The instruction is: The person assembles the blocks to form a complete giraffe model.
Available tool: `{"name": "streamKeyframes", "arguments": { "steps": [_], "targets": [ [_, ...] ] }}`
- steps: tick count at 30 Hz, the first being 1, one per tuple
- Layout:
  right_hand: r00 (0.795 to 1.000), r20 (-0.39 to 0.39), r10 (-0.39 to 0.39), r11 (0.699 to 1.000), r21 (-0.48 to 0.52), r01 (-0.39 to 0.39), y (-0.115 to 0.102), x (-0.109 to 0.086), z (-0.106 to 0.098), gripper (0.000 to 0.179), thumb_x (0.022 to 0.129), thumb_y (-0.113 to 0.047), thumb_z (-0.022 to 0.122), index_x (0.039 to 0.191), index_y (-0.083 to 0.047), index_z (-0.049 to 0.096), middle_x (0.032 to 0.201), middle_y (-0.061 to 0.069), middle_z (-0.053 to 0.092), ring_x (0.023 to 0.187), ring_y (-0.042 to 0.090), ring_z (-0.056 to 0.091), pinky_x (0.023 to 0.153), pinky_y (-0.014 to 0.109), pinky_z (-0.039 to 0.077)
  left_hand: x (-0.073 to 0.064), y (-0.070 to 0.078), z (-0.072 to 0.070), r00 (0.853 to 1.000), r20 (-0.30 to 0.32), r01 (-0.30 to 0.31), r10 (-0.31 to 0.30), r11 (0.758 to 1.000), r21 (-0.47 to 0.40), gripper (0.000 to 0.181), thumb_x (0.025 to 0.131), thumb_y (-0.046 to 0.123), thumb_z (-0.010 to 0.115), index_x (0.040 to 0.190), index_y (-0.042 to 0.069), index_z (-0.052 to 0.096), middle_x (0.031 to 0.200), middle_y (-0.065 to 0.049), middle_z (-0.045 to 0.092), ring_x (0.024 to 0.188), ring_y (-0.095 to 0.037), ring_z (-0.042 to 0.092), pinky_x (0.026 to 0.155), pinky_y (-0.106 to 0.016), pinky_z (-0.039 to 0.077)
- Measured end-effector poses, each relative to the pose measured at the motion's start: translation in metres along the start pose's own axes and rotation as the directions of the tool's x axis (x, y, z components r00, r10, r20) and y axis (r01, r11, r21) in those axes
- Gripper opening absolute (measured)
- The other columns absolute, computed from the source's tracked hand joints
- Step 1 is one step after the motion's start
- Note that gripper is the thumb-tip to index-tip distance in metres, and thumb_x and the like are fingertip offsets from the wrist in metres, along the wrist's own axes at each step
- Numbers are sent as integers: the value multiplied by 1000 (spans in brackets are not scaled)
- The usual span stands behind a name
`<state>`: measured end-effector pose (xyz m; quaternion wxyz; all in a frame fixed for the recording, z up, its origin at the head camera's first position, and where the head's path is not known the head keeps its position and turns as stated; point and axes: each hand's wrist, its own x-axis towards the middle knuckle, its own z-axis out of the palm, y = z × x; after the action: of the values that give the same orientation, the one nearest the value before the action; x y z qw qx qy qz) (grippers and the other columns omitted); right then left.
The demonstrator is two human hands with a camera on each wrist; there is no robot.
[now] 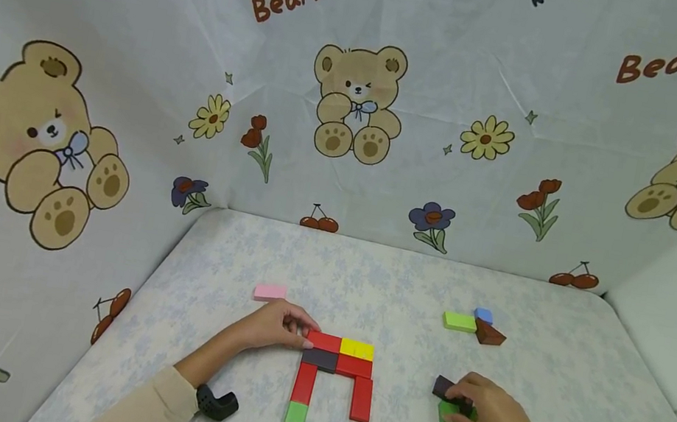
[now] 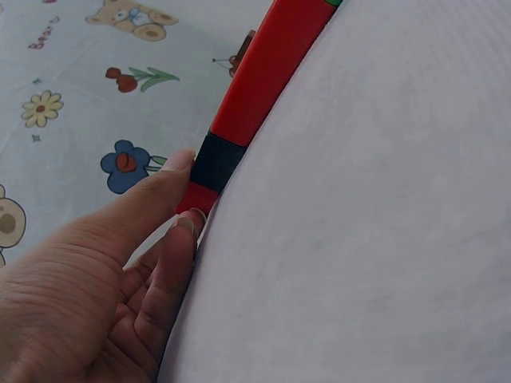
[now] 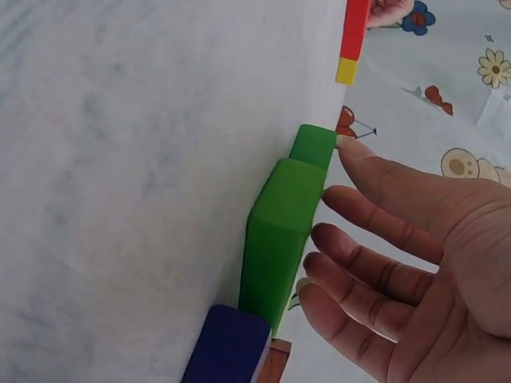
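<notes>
Flat toy blocks lie joined in a two-legged shape mid-table. My left hand [image 1: 275,326] is at its upper left corner, thumb and index fingertips pinching the end of a red block [image 1: 326,342]. A black block [image 1: 323,360] lies right against that one; the left wrist view shows my thumb tip beside the black block [image 2: 217,162]. At the right, my right hand [image 1: 495,420] arches over a loose group. Its thumb tip meets a small green block [image 3: 313,145], while its other fingers lie loosely bent beside a larger green block [image 3: 279,231]. A black block [image 1: 442,387] shows past the fingertips.
A pink block [image 1: 269,293] lies behind my left hand. Farther back right sit a light green block [image 1: 459,322], a blue block [image 1: 484,315] and a brown wedge [image 1: 488,333]. A black curved object [image 1: 217,406] is by the left sleeve. Printed cloth walls enclose the table.
</notes>
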<state>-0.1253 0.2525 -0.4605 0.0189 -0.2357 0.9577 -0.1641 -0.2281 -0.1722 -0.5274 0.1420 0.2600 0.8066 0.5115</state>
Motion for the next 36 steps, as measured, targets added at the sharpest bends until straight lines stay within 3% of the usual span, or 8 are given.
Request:
{"name": "streamKeyframes", "arguments": {
  "steps": [8,15,21,27,36],
  "targets": [
    [997,77,12,1000,-10,-11,0,-3,-3,29,75,-35,89,98,-23,75,93,-16,58,79,1,56,65,27,50,0,0,0,1000,-5,1,-1,1000,-4,22,84,23,86,106,24,80,86,1,68,67,-10,55,60,-23,45],
    [989,139,-50,999,19,48,3,-5,-5,32,74,-21,91,100,-23,74,96,-15,57,74,-1,53,61,25,48,-2,0,2,1000,-1,-5,5,1000,-10,23,84,23,86,106,24,80,86,2,68,67,-10,56,60,-23,45],
    [986,131,-104,995,3,104,4,-5,-4,34,72,-16,92,102,-18,76,95,-14,58,74,-2,53,61,25,49,-1,-2,2,1000,-12,-16,16,1000,-6,22,84,23,86,106,24,80,86,1,68,67,-11,56,61,-23,45],
    [988,102,-116,992,-34,120,-1,-4,-1,31,75,-24,90,102,-19,75,100,-11,63,81,3,61,66,28,53,-1,-2,2,1000,-7,-14,14,1000,-17,23,84,22,86,105,23,80,85,1,68,67,-11,56,60,-23,45],
    [981,139,-132,991,51,126,-26,-1,-1,27,81,-26,86,104,-20,74,93,-18,58,72,-3,50,58,22,45,0,-1,0,1000,-6,-12,12,1000,-5,22,84,23,86,105,24,80,86,1,68,67,-10,55,61,-23,45]
  ]
}}
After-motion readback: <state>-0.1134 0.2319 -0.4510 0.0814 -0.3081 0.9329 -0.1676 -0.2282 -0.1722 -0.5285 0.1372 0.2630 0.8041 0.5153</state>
